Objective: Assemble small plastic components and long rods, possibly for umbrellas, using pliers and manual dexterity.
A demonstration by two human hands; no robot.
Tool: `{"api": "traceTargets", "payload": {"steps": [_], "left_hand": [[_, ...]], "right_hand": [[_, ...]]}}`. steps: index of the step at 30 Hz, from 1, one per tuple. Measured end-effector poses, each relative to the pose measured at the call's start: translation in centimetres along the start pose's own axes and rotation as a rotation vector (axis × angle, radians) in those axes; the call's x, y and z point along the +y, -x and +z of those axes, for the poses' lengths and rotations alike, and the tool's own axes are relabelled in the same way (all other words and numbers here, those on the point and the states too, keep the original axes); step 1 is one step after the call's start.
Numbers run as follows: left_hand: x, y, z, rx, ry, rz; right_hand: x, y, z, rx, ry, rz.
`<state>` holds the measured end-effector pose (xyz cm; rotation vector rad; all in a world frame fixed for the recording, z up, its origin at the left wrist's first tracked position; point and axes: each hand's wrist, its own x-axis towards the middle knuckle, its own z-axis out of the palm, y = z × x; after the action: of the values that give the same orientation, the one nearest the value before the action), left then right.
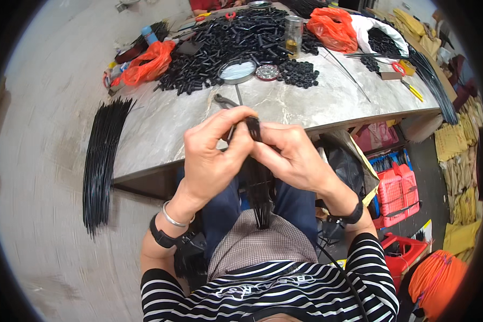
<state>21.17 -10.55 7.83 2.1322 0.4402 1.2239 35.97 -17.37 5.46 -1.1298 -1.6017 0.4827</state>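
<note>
Both hands meet in front of me, just over the table's near edge. My left hand is closed, thumb and fingers pinching the upper end of a bundle of thin black strands. Pressed close on the other side, my right hand also pinches the top of that bundle. The strands hang down between my knees toward the checked cloth on my lap. Fingers hide exactly how the top is gripped. Right behind my left hand, a dark metal tool lies on the tabletop, partly covered.
A large heap of black tube pieces spreads over the marble-patterned table. Near it are a round dish, black rings, a glass jar and yellow-handled pliers. Long black rods overhang the left edge.
</note>
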Motion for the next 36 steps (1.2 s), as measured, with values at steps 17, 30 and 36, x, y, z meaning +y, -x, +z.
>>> {"api": "traceTargets", "payload": {"steps": [17,30,36], "left_hand": [[-1.6,-0.3,-2.5,0.024,-0.178,0.001],[-1.8,0.3,-3.0,0.045,-0.187,-0.027],[-2.3,0.5,-3.0,0.078,-0.18,-0.061]], "right_hand": [[15.3,-1.4,-7.3,0.092,0.328,0.36],[23.3,-4.8,-11.4,0.199,0.91,0.332],[21.5,-4.2,-12.0,0.172,0.612,0.568]]}}
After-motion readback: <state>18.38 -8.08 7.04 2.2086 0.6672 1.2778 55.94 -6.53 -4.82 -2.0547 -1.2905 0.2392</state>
